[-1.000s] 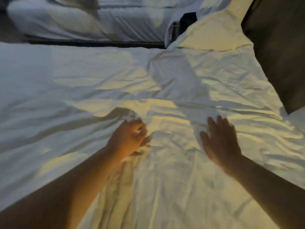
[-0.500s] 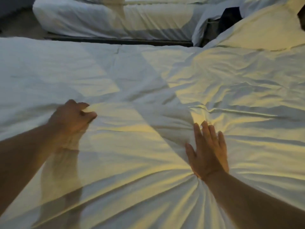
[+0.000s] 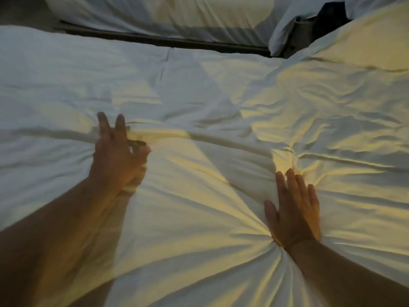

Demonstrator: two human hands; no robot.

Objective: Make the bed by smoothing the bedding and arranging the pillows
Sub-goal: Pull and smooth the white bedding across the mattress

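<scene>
1. The white duvet point(image 3: 199, 196) covers the bed in front of me. It is rumpled: 1 long raised crease point(image 3: 212, 138) runs across it, and tight folds fan out from under the right wrist.
2. I judge the step in hand to be smoothing. To do it well I would keep 1 palm flat as an anchor and sweep the other outward along the crease. That drives the slack toward the bed's edge, not back into the middle. Low, even pressure should flatten the filling without dragging the cover into new folds.
3. The right hand point(image 3: 292, 209) lies flat on the duvet, fingers straight and close together, palm pressed down. A crumpled knot of fabric sits just beyond its fingertips.
4. The left hand point(image 3: 117, 156) is at the left end of the crease with 2 fingers straight. Its thumb and other fingers are blurred against the fabric, so I cannot tell whether they pinch it.
5. The duvet lies under both hands and spreads well past them on every side.
6. A pillow point(image 3: 365, 41) rests at the far right, well apart from both hands and not yet arranged.
7. A second bed point(image 3: 155, 14) stands beyond a dark gap.
</scene>
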